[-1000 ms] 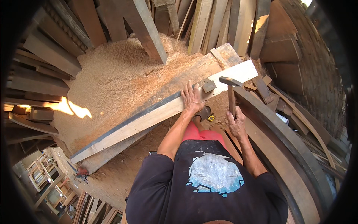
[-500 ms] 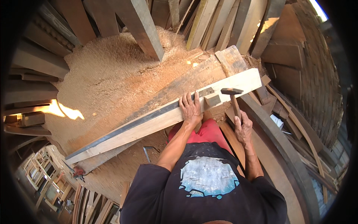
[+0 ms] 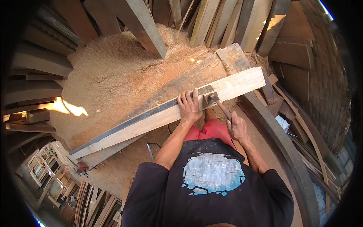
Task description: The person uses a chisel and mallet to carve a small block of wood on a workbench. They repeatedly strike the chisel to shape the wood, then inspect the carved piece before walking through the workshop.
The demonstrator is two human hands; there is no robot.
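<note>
A long pale timber beam (image 3: 242, 81) lies slanting across in front of me, with a dark strip (image 3: 128, 117) along its far side. My left hand (image 3: 190, 108) rests on the beam, its fingers laid out across the dark strip. To the right of those fingers sits a small wooden block (image 3: 207, 99) at the beam's near side. My right hand (image 3: 237, 128) is closed round the wooden handle of a hammer (image 3: 223, 108). The hammer's head is down at the block; whether they touch is hard to tell.
Below the beam lies a wide, dusty board (image 3: 177, 87) over sawdust (image 3: 109, 72). Planks (image 3: 141, 26) lean all round the far side. A curved dark timber (image 3: 287, 159) runs along my right, beside offcuts (image 3: 298, 117). A red tool (image 3: 81, 166) lies near the beam's left end.
My right hand has brought the hammer down and left, from above the beam's right part onto the block. The left hand has stayed on the beam.
</note>
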